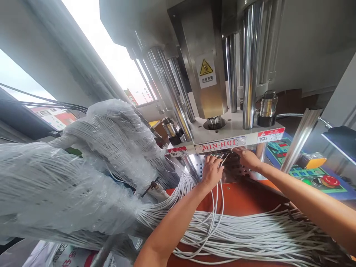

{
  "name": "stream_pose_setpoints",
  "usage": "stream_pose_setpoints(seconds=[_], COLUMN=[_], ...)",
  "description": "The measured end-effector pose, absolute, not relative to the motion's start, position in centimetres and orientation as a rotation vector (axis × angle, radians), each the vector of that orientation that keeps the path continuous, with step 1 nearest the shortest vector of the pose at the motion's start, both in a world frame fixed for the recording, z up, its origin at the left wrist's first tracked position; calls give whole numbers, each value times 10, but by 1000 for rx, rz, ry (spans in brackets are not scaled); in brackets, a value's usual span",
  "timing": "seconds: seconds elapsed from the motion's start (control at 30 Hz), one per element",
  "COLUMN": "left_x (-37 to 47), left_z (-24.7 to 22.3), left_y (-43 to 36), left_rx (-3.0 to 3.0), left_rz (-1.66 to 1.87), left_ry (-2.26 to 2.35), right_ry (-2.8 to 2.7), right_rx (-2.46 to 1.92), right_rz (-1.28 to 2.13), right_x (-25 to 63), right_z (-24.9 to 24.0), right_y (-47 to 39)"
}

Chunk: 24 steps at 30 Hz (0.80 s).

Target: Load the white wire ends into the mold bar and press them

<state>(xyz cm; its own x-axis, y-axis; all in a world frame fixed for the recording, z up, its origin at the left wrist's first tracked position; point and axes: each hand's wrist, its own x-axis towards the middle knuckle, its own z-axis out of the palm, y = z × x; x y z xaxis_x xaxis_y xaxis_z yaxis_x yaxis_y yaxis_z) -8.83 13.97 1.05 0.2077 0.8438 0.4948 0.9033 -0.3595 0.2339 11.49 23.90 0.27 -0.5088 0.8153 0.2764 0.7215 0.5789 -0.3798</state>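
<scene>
That press (204, 104) loomed over your orange tabletop (236, 202), white cables (233, 228) spilling past its left edge; imo feeding them in straight and then getting clear was key. Your left hand (213, 170) looked half-curled round a few, while your right hand (248, 159) reached underneath, grip hidden, so can't tell. Signage: MIN-HUI nameplate (220, 144), "High temperature" label (206, 71), DANGER sticker (271, 135).

Orange-red work surface (236, 202), many white cables (244, 230) lying across it, roughly side by side
</scene>
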Motion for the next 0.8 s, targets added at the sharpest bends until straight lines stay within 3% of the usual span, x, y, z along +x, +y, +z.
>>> stream_pose_setpoints(seconds=[0.27,0.47,0.8], left_x=[-88,-112,-131], left_z=[14,15,2], left_y=[144,146,150], left_rx=[-2314,-2034,-2113], left_rz=[-817,-997,-566], left_ry=[-1760,-1898,-1940], right_ry=[-2639,-2760,-2819], right_rx=[-1248,-1350,-1380], right_rz=[-343,-242,-424], right_x=[97,89,59], right_z=[2,20,30], right_y=[215,225,206])
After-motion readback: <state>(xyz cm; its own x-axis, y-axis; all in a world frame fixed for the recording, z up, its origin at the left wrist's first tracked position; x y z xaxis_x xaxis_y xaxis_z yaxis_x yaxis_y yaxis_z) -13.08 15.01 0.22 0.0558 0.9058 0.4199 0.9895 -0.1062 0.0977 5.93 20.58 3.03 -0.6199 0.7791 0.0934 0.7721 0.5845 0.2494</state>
